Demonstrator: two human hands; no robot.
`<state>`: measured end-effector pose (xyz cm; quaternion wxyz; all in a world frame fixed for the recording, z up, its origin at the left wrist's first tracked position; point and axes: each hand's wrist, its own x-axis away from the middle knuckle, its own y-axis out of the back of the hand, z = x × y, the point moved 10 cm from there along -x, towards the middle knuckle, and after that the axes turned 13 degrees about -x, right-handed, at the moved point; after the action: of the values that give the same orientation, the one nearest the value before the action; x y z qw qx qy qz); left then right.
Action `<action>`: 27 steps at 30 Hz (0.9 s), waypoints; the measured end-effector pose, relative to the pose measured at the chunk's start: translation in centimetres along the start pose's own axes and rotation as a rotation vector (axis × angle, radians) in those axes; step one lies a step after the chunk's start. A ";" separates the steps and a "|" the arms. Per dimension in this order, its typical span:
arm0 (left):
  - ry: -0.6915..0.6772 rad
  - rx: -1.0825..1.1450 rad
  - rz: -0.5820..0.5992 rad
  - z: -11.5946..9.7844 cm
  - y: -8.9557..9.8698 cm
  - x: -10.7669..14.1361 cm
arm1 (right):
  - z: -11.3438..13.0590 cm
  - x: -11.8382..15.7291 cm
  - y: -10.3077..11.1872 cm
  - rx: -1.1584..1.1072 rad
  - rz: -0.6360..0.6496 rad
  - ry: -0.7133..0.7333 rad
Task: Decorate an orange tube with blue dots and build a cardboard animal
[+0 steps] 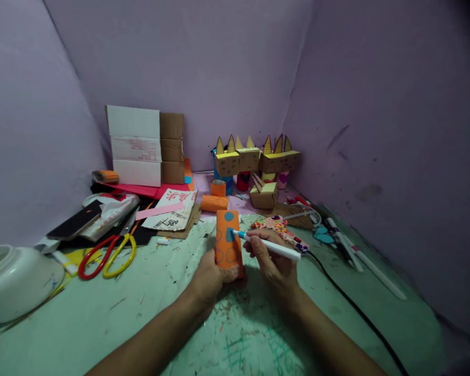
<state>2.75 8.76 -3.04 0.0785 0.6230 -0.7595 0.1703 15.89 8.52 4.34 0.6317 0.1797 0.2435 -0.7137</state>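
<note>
My left hand (209, 277) grips the lower end of an orange paper-covered piece (224, 245), thumb across its front. Blue-grey filled spots and several outlined ovals mark its face. In my right hand (272, 261) is a white marker pen (278, 248) with a blue tip end, held like a pencil. Its tip touches, or nearly touches, a filled spot in the upper part of the orange piece. Just behind stand and lie two small orange rolls (214, 203). Beyond my right hand lies a glue gun wrapped in patterned covering (274, 225), partly hidden by that hand.
Red-and-yellow-handled scissors (119, 256) and a white pot (18, 282) are at left. Folded cardboard (135, 146) leans on the back wall. Cardboard animal heads with pointed ears (248, 158) stand at the back. A black cable (348, 303) and several markers (344, 245) lie at right.
</note>
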 end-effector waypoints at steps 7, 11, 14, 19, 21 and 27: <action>0.028 -0.009 -0.014 1.0 0.3 -0.8 | -0.1 0.2 0.0 -0.001 -0.007 -0.014; 0.014 -0.012 -0.006 1.2 0.3 -0.9 | -0.2 0.3 0.1 -0.001 -0.032 -0.034; 0.015 -0.006 -0.004 1.2 0.3 -0.9 | -0.3 0.4 0.1 -0.004 -0.028 -0.042; 0.023 -0.009 0.004 0.6 0.0 -0.5 | -0.3 0.5 0.0 -0.027 -0.006 -0.035; 0.027 -0.016 -0.002 0.4 0.0 -0.3 | -0.3 0.6 -0.1 -0.030 0.005 -0.030; 0.019 -0.021 0.002 0.4 0.0 -0.4 | -0.2 0.5 -0.4 -0.020 0.035 -0.014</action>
<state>2.87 8.96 -3.59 0.0921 0.6196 -0.7610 0.1686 15.39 8.25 3.96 0.6474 0.1727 0.2428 -0.7014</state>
